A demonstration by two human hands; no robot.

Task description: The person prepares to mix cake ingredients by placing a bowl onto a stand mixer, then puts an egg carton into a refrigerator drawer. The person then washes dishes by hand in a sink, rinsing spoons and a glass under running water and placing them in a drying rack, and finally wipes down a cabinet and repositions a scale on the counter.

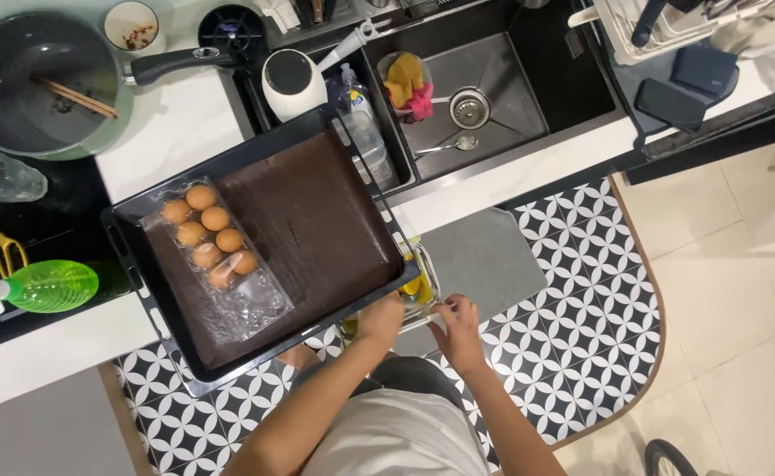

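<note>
While both my hands, left [380, 319] and right [458, 328], grip the wire basket [418, 295] under the table [44, 353], its thin rim feels stiff, light and best held at the edges.

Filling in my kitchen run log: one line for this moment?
left hand: under tray edge, at wire rack | right hand: on rack | egg carton: on tray | grips: unclear

Bright, even overhead light, soft shadows; glare on the white worktop [171, 132] (near blown out); wide-angle bending at edges, mostly sharp.
</note>
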